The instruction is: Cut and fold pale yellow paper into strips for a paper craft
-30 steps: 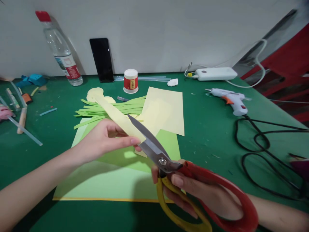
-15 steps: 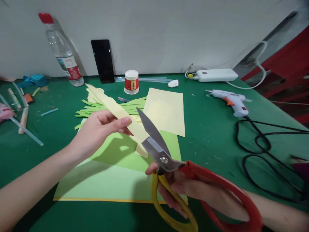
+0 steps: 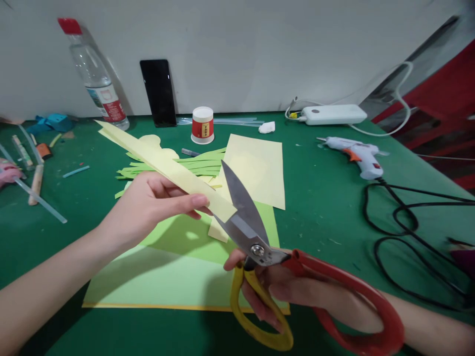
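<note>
A folded strip of pale yellow paper (image 3: 159, 165) is pinched between the thumb and fingers of my left hand (image 3: 159, 202), slanting from upper left to lower right. My right hand (image 3: 274, 287) grips a pair of scissors (image 3: 245, 217) with one red and one yellow handle. Their blades stand apart, and the strip's lower right end lies between them. Below are sheets of light green paper (image 3: 156, 282). Behind the strip lie narrow green paper strips (image 3: 200, 165), a pale yellow sheet (image 3: 256, 168) and rounded pale yellow cut-outs (image 3: 152, 142), partly covered.
Along the wall stand a water bottle (image 3: 92, 74), a black phone (image 3: 159, 94) and a red and white paper cup (image 3: 202, 126). A glue gun (image 3: 356, 153) with a black cord and a white power strip (image 3: 334, 114) are at right. Glue sticks (image 3: 36, 185) and scraps lie at left.
The strip has tilted flatter, its far end swinging left and down. The scissors have shifted slightly right, their blades still apart around the strip's near end.
</note>
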The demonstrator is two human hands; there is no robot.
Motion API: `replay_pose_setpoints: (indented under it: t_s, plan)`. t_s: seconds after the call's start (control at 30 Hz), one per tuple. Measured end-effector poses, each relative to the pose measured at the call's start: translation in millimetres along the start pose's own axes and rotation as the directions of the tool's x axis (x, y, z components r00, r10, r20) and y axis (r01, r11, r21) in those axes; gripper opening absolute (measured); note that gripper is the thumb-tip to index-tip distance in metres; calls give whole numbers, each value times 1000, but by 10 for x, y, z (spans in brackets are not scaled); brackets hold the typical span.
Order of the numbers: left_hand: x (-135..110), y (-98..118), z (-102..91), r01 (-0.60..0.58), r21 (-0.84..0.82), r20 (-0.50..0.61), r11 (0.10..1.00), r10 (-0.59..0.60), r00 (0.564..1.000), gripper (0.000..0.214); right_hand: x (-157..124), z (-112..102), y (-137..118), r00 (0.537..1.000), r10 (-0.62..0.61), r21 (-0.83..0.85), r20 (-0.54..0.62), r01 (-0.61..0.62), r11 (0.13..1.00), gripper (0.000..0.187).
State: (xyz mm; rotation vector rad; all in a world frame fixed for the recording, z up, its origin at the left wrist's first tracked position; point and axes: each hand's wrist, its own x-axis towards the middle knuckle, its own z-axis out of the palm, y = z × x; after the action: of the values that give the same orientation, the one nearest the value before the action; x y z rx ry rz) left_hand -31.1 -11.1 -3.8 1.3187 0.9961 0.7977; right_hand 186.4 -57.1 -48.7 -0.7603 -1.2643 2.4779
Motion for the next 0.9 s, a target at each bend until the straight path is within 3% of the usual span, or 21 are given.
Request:
replay_pose_setpoints:
  t_s: [0.2, 0.37, 0.5, 0.67, 0.9]
  plan:
    - [15, 31, -21, -58, -104, -46, 993, 53, 998, 18, 1, -31, 38, 996, -62, 37, 63, 60, 997, 46]
    - [40, 66, -92, -85, 8, -24, 996, 85, 996, 10, -26, -19, 12, 999, -26, 14, 43, 25, 1000, 47]
    - [11, 82, -85, -51, 117, -10, 992, 52, 999, 12, -31, -35, 53, 995, -79, 24, 53, 78, 997, 43]
    - [-38, 99, -55, -25, 118, 32, 993, 22, 999, 11, -63, -68, 111, 989, -117, 6, 90, 117, 993, 39]
    - [-63, 144, -57, -17, 154, -22, 988, 21, 1000, 10, -96, -54, 68, 991, -110, -25, 82, 112, 993, 41]
